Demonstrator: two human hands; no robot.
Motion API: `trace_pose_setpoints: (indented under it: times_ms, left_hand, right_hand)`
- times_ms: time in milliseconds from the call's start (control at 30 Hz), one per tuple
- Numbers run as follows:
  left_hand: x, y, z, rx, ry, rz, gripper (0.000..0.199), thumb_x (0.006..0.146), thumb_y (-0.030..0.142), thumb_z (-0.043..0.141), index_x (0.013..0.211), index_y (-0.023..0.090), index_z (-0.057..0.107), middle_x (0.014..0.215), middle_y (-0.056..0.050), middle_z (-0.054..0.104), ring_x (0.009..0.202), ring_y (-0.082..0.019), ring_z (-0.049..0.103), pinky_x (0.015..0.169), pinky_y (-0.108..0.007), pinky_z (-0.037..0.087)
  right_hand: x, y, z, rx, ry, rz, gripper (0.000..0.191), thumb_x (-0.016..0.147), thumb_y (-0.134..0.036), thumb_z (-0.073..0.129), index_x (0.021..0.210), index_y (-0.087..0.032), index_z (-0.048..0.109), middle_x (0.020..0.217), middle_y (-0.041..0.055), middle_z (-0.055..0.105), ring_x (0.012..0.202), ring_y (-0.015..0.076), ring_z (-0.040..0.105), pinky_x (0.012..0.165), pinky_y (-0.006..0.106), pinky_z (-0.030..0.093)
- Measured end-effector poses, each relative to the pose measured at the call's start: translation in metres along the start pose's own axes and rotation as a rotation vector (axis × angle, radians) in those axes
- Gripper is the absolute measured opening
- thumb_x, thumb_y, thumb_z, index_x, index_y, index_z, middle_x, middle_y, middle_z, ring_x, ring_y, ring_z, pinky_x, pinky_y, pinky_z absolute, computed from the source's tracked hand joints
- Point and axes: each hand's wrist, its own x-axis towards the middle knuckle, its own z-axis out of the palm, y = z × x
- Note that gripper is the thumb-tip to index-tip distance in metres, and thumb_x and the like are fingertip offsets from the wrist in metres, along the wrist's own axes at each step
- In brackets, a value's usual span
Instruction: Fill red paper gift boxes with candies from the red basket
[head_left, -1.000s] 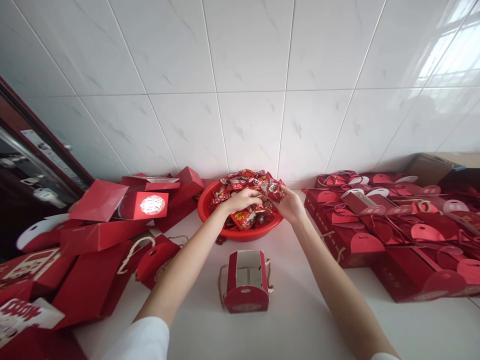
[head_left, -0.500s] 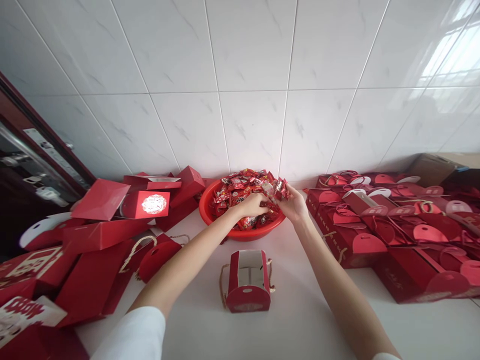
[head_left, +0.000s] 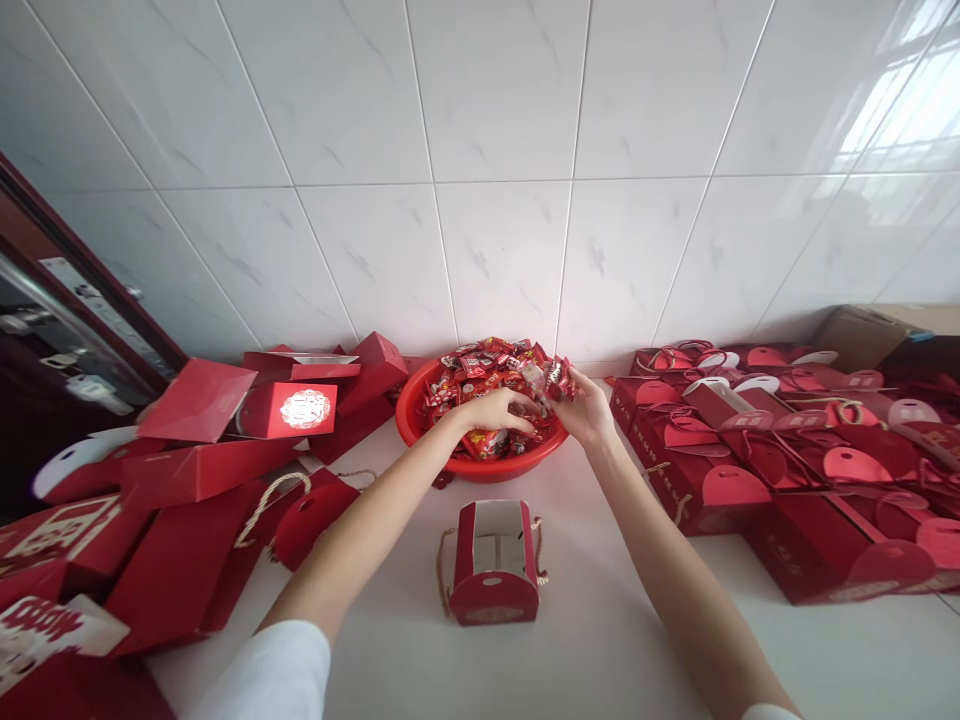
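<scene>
A red plastic basin (head_left: 517, 466) full of wrapped candies (head_left: 480, 368) stands against the tiled wall. Over the candies, my left hand (head_left: 504, 410) reaches in with its fingers apart and curved, touching the pile. My right hand (head_left: 587, 408) is at the basin's right rim, its fingers closed on several red-wrapped candies (head_left: 559, 378). In front of the basin sits a small red gift box (head_left: 495, 598), its top open and pale inside, with a rope handle on each side.
Red boxes (head_left: 202, 470) lie in a loose heap on the left, some with rope handles. Rows of red boxes (head_left: 735, 490) stand packed on the right, with a cardboard box (head_left: 862, 335) behind them. A door frame (head_left: 82, 280) is at the far left.
My left hand has spread its fingers and shifted slightly over the candies. My right hand keeps its candies at the rim. The gift box has stayed in place.
</scene>
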Motion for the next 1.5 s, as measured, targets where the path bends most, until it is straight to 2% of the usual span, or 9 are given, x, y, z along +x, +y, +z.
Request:
trace_pose_setpoints:
  times_ms: [167,433,567,867,1000,1100,1233,1333,1500]
  left_hand:
    - [-0.002,0.004,-0.001,-0.034,-0.054,0.017,0.036,0.06,0.024,0.085,0.095,0.021,0.081,0.103,-0.005,0.08,0.107,-0.027,0.07,0.101,-0.035,0.049]
    - [-0.005,0.004,-0.006,-0.105,0.354,-0.027,0.047,0.068,0.025,0.083,0.113,0.019,0.075,0.124,-0.008,0.073,0.125,-0.03,0.061,0.111,-0.04,0.042]
    - [-0.006,0.004,-0.009,-0.135,0.412,-0.117,0.046,0.07,0.018,0.08,0.115,0.018,0.074,0.125,-0.009,0.073,0.122,-0.03,0.063,0.109,-0.041,0.044]
    - [-0.005,0.005,-0.01,-0.193,0.532,-0.093,0.041,0.066,0.009,0.076,0.106,0.018,0.076,0.134,-0.009,0.068,0.136,-0.03,0.052,0.115,-0.04,0.038]
    - [-0.004,-0.001,-0.008,-0.207,0.489,-0.173,0.049,0.061,0.013,0.084,0.108,0.017,0.075,0.123,-0.011,0.073,0.117,-0.03,0.065,0.105,-0.041,0.048]
    - [-0.003,-0.007,-0.006,-0.188,0.424,-0.217,0.054,0.056,0.019,0.089,0.108,0.017,0.075,0.122,-0.012,0.073,0.114,-0.03,0.065,0.102,-0.039,0.048]
    - [-0.001,-0.01,-0.006,-0.177,0.402,-0.254,0.033,0.073,0.027,0.075,0.105,0.019,0.076,0.115,-0.008,0.076,0.112,-0.027,0.065,0.1,-0.035,0.047]
    - [-0.001,-0.009,-0.008,-0.203,0.413,-0.282,0.027,0.077,0.021,0.064,0.101,0.02,0.077,0.106,-0.004,0.077,0.111,-0.025,0.065,0.098,-0.034,0.048]
    - [-0.003,-0.007,-0.008,-0.275,0.356,-0.256,0.036,0.061,0.006,0.071,0.095,0.017,0.076,0.097,-0.005,0.077,0.097,-0.024,0.069,0.092,-0.035,0.051]
  right_hand:
    - [-0.002,0.0,0.003,-0.017,0.028,0.002,0.02,0.091,-0.011,0.054,0.091,-0.018,0.072,0.088,0.0063,0.079,0.086,0.0168,0.076,0.082,0.029,0.064]
    - [-0.001,0.0,0.002,-0.044,-0.004,0.006,0.016,0.088,-0.012,0.058,0.092,-0.02,0.072,0.087,0.0044,0.079,0.082,0.0172,0.076,0.076,0.029,0.065]
    - [-0.002,0.0,0.003,-0.041,-0.001,0.01,0.014,0.089,-0.012,0.058,0.09,-0.018,0.07,0.088,0.0064,0.079,0.082,0.017,0.076,0.072,0.026,0.064]
    - [-0.002,0.001,0.005,-0.084,0.005,-0.003,0.015,0.087,-0.011,0.058,0.09,-0.02,0.07,0.086,0.0038,0.078,0.079,0.0163,0.075,0.072,0.027,0.064]
    - [-0.005,0.002,0.009,-0.1,-0.009,0.004,0.017,0.088,-0.01,0.056,0.086,-0.021,0.069,0.082,0.0018,0.077,0.077,0.016,0.074,0.07,0.026,0.063]
    - [-0.006,0.002,0.009,-0.108,-0.02,0.008,0.017,0.089,-0.011,0.056,0.087,-0.022,0.07,0.081,0.0015,0.077,0.079,0.0168,0.074,0.072,0.026,0.062]
    - [-0.005,0.003,0.008,-0.128,-0.034,-0.016,0.017,0.087,-0.012,0.059,0.094,-0.024,0.07,0.081,-0.0008,0.077,0.081,0.0166,0.074,0.076,0.027,0.062]
    - [-0.004,0.003,0.007,-0.142,-0.03,-0.022,0.018,0.086,-0.013,0.059,0.096,-0.025,0.07,0.08,-0.0016,0.076,0.081,0.017,0.074,0.076,0.028,0.063]
    - [-0.005,0.002,0.008,-0.111,0.008,0.006,0.02,0.087,-0.01,0.056,0.093,-0.023,0.07,0.077,-0.0006,0.076,0.078,0.0164,0.074,0.07,0.026,0.062]
